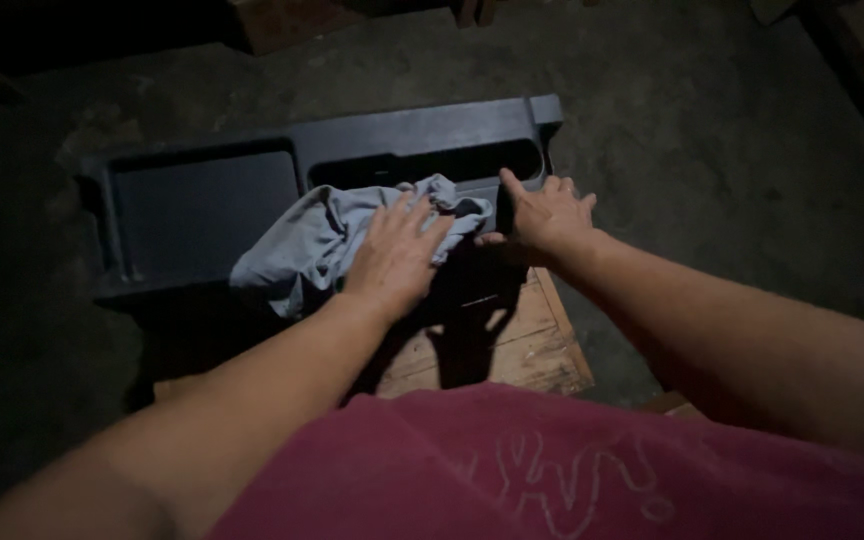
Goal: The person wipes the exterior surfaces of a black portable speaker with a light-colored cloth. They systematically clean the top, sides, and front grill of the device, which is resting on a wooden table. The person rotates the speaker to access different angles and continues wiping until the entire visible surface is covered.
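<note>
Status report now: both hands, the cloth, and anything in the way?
Left hand flat on grey cloth, fingers spread. Right hand open, resting on dark plastic tray. Cloth lies over tray's front edge. Nothing in the way.

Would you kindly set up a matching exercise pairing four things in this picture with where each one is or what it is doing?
Things:
1. left hand
2. right hand
3. cloth
4. wooden stand

Places or states:
A. under the dark tray's near edge
B. flat on the cloth, palm down
C. draped over the tray's front wall
D. fingers spread, resting on the tray beside the cloth

Pairs: 1-B, 2-D, 3-C, 4-A
</note>
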